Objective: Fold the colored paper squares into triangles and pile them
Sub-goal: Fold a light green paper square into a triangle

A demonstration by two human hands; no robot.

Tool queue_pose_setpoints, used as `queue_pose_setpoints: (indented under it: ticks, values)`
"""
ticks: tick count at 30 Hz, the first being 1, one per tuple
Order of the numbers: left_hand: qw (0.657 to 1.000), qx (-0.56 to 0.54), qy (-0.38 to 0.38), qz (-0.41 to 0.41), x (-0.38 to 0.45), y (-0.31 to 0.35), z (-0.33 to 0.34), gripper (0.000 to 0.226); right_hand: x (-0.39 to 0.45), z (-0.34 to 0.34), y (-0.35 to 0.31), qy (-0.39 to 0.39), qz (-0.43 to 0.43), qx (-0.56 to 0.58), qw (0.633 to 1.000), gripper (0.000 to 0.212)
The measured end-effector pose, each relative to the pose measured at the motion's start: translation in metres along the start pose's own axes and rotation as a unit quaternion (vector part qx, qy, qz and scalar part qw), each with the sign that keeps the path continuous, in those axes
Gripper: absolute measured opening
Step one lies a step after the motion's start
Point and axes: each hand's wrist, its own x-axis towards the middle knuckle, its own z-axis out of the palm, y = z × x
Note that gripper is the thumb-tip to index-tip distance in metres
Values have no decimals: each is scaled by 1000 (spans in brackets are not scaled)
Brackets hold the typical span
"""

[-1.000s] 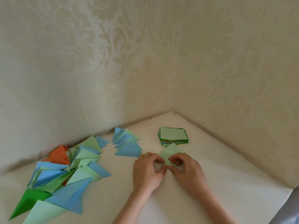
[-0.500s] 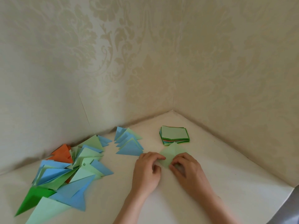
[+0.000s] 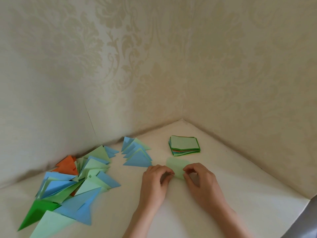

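Hands: left hand [image 3: 155, 182], right hand [image 3: 199, 180] pinch light-green paper [image 3: 176, 167] | writing: none legible

No text, label, brand, number or sign can be read anywhere in the view; the papers are plain coloured sheets and the wall covering bears only an ornamental pattern.

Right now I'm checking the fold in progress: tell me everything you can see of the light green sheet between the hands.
The sheet is thin, pale green paper, blurred, its far corners looking rounded. It lies on the white table, just in front of the stack. The left hand pinches its left edge and the right hand its right edge; its near part is hidden behind the fingers.
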Motion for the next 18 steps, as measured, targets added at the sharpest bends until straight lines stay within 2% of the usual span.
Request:
queue_pose_setpoints:
  ticks: [4,8,18]
  values:
    - [999,-22,10,-34,0,3,-2,14,-2,0,-1,-3,3,-6,1000,7]
    - [999,-28,12,-43,0,6,-4,18,-4,2,0,-24,24,-27,999,11]
    - [995,84,8,-56,3,8,4,30,1,9,4,-3,16,-71,997,26]
